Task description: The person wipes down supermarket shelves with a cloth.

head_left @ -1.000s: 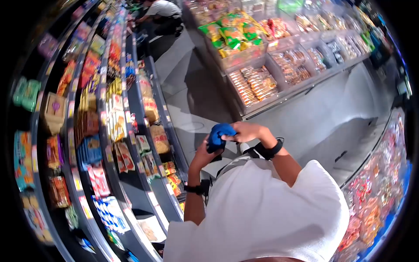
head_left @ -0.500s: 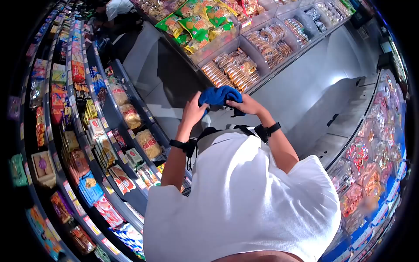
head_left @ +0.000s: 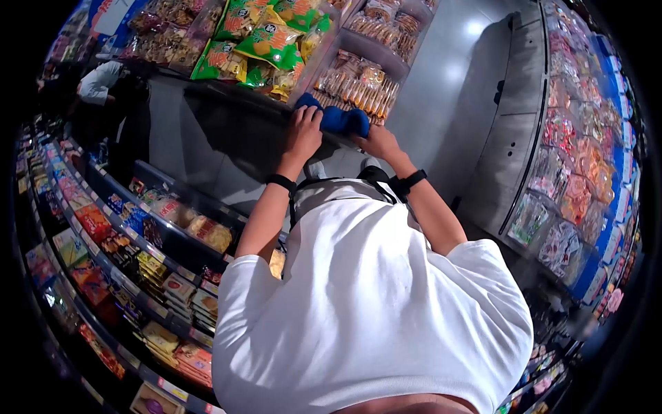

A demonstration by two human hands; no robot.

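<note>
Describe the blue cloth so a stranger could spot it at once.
Find the snack display bins ahead of the white shirt. At their near edge in this view, the left hand and right hand hold the blue cloth. It is plain, bunched and solid blue, unlike the shiny, patterned snack packets nearby.

Clear plastic snack bins beyond the blue fabric bundle block top centre; smooth grey floor gives passage upper right; long dark shelves bar lower left.

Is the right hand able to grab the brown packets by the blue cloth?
Probably yes: the right hand looks close and the brown packets lie mostly uncovered, but it holds the blue cloth.
</note>
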